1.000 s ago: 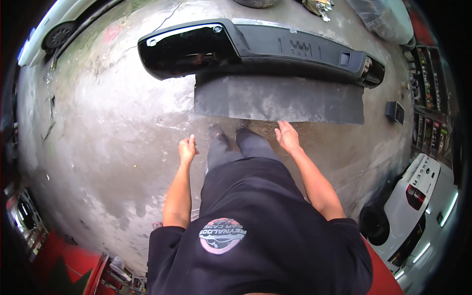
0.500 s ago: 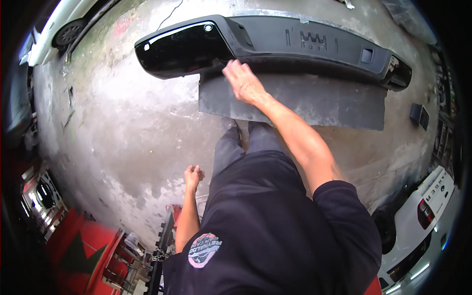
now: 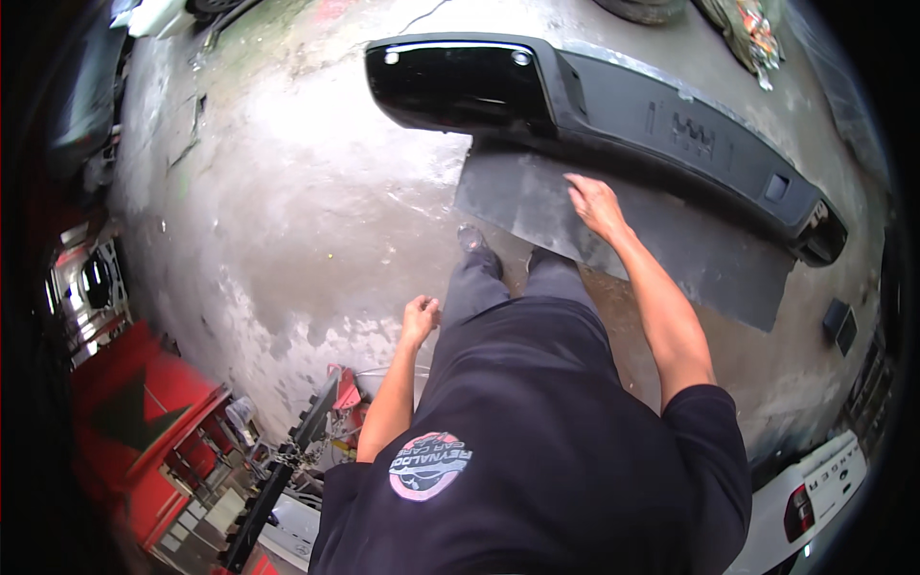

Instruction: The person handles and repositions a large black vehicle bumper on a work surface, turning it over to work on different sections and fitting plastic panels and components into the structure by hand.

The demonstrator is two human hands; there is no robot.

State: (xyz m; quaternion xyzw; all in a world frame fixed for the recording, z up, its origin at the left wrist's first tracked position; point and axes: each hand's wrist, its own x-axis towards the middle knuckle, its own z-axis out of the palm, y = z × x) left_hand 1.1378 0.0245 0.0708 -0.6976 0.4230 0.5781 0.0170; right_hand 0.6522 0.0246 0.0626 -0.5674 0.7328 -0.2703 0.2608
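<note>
A black car bumper [image 3: 661, 120] lies across the floor ahead of me, with a glossy black panel [image 3: 450, 91] at its left end. Under and in front of it is a dark flat mat [image 3: 517, 192]. My right hand [image 3: 596, 206] hovers over that mat, short of the bumper, fingers loosely extended and nothing visible in them. My left hand [image 3: 422, 319] hangs beside my left thigh with its fingers curled closed. Whatever it may hold is hidden.
Red equipment [image 3: 153, 412] and a black toothed bar [image 3: 278, 479] stand at lower left. A small dark box [image 3: 839, 326] sits on the floor at right, near a white vehicle [image 3: 815, 498]. A tire [image 3: 642, 10] lies at the top.
My right hand has drawn back from the glossy panel's lower corner and is now over the mat. My view has turned, shifting the bumper rightward. The left hand stays curled, and my left foot now shows.
</note>
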